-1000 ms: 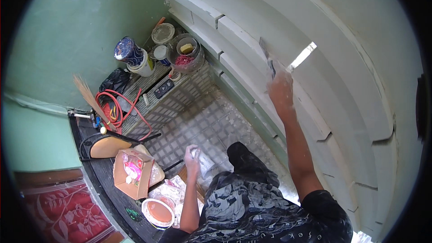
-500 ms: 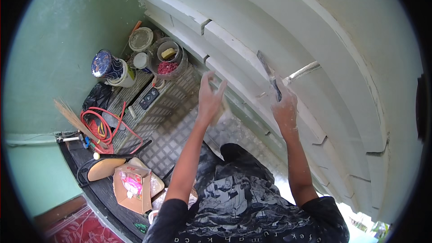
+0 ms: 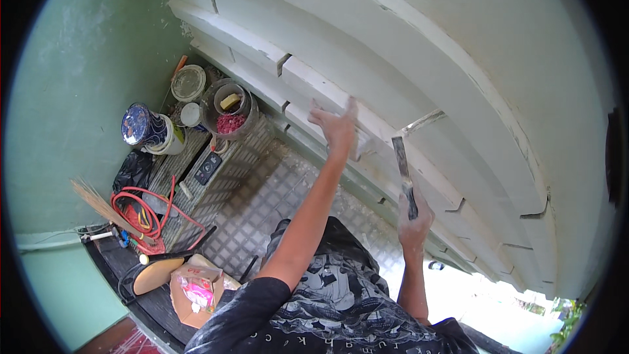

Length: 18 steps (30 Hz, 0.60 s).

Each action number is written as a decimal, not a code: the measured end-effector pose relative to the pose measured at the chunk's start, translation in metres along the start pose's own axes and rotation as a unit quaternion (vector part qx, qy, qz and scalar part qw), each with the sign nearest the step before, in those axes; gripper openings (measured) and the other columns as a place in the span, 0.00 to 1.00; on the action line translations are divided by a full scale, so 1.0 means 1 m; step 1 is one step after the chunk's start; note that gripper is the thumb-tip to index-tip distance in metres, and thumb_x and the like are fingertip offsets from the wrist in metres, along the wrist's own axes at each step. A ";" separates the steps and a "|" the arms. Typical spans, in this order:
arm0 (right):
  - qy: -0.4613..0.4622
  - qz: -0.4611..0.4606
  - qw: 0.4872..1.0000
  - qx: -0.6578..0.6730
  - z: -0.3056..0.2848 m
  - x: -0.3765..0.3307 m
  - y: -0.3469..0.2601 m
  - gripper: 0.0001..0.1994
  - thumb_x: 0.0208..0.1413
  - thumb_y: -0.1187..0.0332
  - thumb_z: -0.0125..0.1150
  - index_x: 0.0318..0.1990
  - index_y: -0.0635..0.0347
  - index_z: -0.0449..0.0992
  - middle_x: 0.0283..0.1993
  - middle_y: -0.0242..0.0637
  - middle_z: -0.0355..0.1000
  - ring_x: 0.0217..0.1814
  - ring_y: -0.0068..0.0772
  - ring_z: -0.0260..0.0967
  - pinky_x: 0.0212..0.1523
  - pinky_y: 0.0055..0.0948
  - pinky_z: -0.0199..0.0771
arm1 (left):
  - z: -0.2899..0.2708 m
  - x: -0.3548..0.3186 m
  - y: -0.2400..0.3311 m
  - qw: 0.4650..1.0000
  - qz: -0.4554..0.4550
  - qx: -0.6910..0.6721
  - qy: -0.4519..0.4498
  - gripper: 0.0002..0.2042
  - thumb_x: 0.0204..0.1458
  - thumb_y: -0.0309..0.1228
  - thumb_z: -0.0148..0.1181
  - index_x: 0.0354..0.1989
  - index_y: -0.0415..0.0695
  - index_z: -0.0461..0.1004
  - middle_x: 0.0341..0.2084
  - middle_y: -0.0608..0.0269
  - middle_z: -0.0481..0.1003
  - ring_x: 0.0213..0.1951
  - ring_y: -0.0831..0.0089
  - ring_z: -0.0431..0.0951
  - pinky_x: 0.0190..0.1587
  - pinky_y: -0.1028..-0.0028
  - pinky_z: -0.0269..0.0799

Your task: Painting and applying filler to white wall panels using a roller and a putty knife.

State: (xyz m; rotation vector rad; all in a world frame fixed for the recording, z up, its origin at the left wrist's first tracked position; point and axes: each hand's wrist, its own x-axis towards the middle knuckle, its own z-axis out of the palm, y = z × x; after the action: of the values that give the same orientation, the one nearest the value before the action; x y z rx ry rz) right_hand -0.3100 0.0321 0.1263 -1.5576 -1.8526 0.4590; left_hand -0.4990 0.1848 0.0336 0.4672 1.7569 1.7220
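Observation:
My left hand is raised with its fingers spread, pressed flat against a white stepped ledge of the wall; a pale pad or paper seems to lie under the palm. My right hand is shut on the dark handle of a putty knife, whose narrow blade points up toward the same ledge, just below a thin bright strip. The blade stands a little to the right of my left hand and does not touch it.
Below lies a metal checker-plate floor. At the left are a grey bucket with red bits, a blue tin, a white lid, a red hose coil, a broom, and an open cardboard box.
My left hand rose from low by the box to the white ledge. My right hand with the putty knife dropped down and away from the bright strip.

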 end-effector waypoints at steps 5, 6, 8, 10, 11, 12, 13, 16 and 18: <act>-0.003 0.059 0.997 0.048 -0.004 -0.012 0.010 0.21 0.55 0.76 0.57 0.58 0.63 0.71 0.31 0.46 0.72 0.29 0.35 0.69 0.35 0.30 0.70 | -0.016 -0.059 -0.007 0.977 0.055 0.139 -0.153 0.60 0.37 0.43 0.76 0.66 0.30 0.32 0.61 0.35 0.46 0.64 0.46 0.51 0.65 0.60 0.54; 0.000 0.062 0.997 0.046 -0.006 -0.011 0.011 0.21 0.55 0.76 0.57 0.58 0.63 0.71 0.31 0.46 0.72 0.29 0.35 0.69 0.35 0.30 0.70 | -0.023 -0.065 0.003 0.974 0.013 0.118 -0.195 0.57 0.41 0.43 0.74 0.67 0.31 0.34 0.61 0.36 0.46 0.64 0.47 0.52 0.65 0.60 0.54; -0.029 0.040 0.999 0.003 -0.004 -0.005 0.008 0.20 0.55 0.75 0.57 0.57 0.64 0.71 0.34 0.47 0.73 0.33 0.39 0.72 0.38 0.31 0.70 | -0.034 -0.049 0.008 0.981 -0.078 -0.045 -0.174 0.49 0.48 0.44 0.68 0.68 0.35 0.38 0.61 0.39 0.46 0.63 0.49 0.53 0.63 0.59 0.55; -0.036 -0.009 0.999 -0.001 0.002 0.010 0.002 0.20 0.55 0.75 0.57 0.57 0.64 0.71 0.36 0.48 0.73 0.36 0.42 0.72 0.39 0.33 0.71 | -0.036 -0.011 0.003 0.987 -0.104 -0.110 -0.045 0.42 0.53 0.46 0.62 0.68 0.39 0.44 0.62 0.40 0.46 0.62 0.49 0.56 0.62 0.59 0.57; -0.041 -0.057 0.998 -0.005 0.007 0.021 0.000 0.19 0.56 0.75 0.57 0.56 0.64 0.71 0.38 0.48 0.74 0.38 0.44 0.73 0.40 0.34 0.71 | -0.035 0.003 0.005 0.996 -0.078 -0.032 0.021 0.39 0.55 0.46 0.59 0.68 0.41 0.46 0.61 0.40 0.47 0.62 0.49 0.57 0.62 0.60 0.57; -0.044 -0.058 0.997 -0.005 0.013 0.032 -0.005 0.19 0.56 0.75 0.57 0.56 0.64 0.71 0.38 0.48 0.74 0.38 0.44 0.73 0.40 0.34 0.71 | -0.035 0.013 0.005 0.998 -0.062 -0.010 0.004 0.41 0.54 0.49 0.59 0.69 0.42 0.45 0.60 0.40 0.48 0.60 0.49 0.58 0.61 0.60 0.58; -0.052 -0.064 0.997 0.006 0.021 0.043 -0.012 0.19 0.56 0.74 0.56 0.56 0.63 0.71 0.39 0.48 0.74 0.40 0.46 0.72 0.41 0.36 0.71 | -0.034 0.020 0.007 0.999 -0.047 0.012 -0.011 0.44 0.53 0.52 0.59 0.69 0.43 0.43 0.59 0.41 0.50 0.59 0.50 0.58 0.61 0.59 0.58; -0.048 -0.071 0.996 -0.017 0.041 0.071 -0.010 0.19 0.57 0.72 0.56 0.57 0.63 0.71 0.40 0.49 0.75 0.41 0.49 0.73 0.43 0.39 0.70 | -0.032 0.036 0.022 0.994 0.027 0.102 -0.011 0.46 0.54 0.48 0.61 0.72 0.45 0.37 0.60 0.38 0.49 0.58 0.45 0.61 0.61 0.60 0.58; -0.044 -0.079 0.995 -0.043 0.054 0.078 -0.008 0.19 0.57 0.71 0.55 0.57 0.62 0.71 0.40 0.50 0.75 0.41 0.49 0.73 0.43 0.40 0.70 | -0.035 0.044 0.022 0.994 0.017 0.103 -0.032 0.48 0.53 0.49 0.61 0.72 0.47 0.33 0.60 0.37 0.48 0.58 0.44 0.61 0.61 0.59 0.58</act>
State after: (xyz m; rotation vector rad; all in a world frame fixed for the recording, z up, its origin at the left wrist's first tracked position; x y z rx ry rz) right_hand -0.3580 0.1134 0.1125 -1.4528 -2.0685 0.3847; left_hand -0.5580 0.1884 0.0455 0.6372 1.8985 1.5381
